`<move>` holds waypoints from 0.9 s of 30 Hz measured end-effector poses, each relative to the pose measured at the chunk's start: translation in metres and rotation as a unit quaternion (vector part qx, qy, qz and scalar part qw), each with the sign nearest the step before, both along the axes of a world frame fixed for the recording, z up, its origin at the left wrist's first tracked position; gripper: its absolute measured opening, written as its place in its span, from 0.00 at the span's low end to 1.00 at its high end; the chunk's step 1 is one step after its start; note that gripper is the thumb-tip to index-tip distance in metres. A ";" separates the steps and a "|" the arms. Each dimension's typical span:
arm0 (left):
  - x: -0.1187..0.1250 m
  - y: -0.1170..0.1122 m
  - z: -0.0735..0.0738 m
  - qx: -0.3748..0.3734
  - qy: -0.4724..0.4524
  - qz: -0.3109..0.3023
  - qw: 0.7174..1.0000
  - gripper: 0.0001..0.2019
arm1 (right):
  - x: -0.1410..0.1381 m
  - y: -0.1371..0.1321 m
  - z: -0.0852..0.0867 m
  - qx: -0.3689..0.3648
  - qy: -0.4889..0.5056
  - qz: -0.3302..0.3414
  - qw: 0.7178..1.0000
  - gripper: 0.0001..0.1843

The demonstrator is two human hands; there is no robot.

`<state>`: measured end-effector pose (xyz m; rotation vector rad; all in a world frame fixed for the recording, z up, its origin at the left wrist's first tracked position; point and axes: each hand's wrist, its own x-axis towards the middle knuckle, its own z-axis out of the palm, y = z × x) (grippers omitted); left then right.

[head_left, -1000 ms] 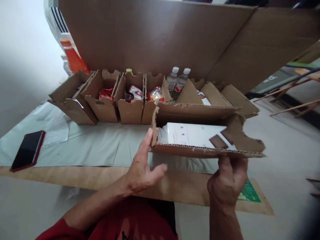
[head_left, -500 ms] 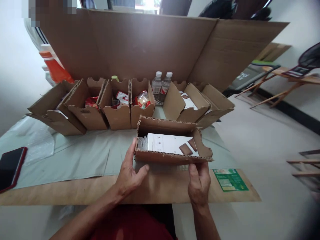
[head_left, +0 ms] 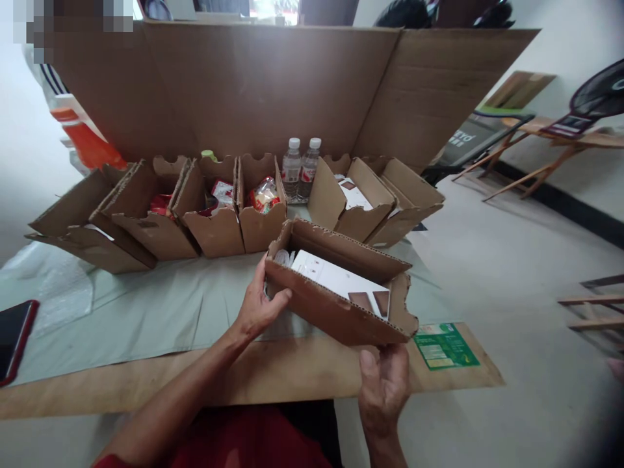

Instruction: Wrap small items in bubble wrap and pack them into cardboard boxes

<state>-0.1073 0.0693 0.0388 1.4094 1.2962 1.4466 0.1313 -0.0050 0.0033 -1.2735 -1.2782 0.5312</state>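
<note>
I hold an open cardboard tray box (head_left: 336, 312) in both hands, tilted with its right end lower. A white flat box with brown squares (head_left: 336, 281) lies inside it, next to some clear plastic at the left end. My left hand (head_left: 258, 305) grips the tray's left end, thumb on the front wall. My right hand (head_left: 385, 387) supports the tray from below at its right end, fingers curled up against the bottom.
A row of similar cardboard boxes (head_left: 219, 218) with red and white packets stands behind, with two water bottles (head_left: 299, 169). A tall cardboard sheet (head_left: 253, 84) backs them. An orange bottle (head_left: 82, 136) and a red phone (head_left: 12, 335) are at left. Green label (head_left: 443, 344) at right.
The tray came down and toward me, then tilted with its right end dropping. My left hand closed onto its left end; my right hand stayed under the right end.
</note>
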 end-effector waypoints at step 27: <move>0.053 0.005 -0.026 -0.078 0.022 -0.087 0.993 0.40 | 0.033 0.072 -0.009 -0.105 0.008 0.041 0.994 0.28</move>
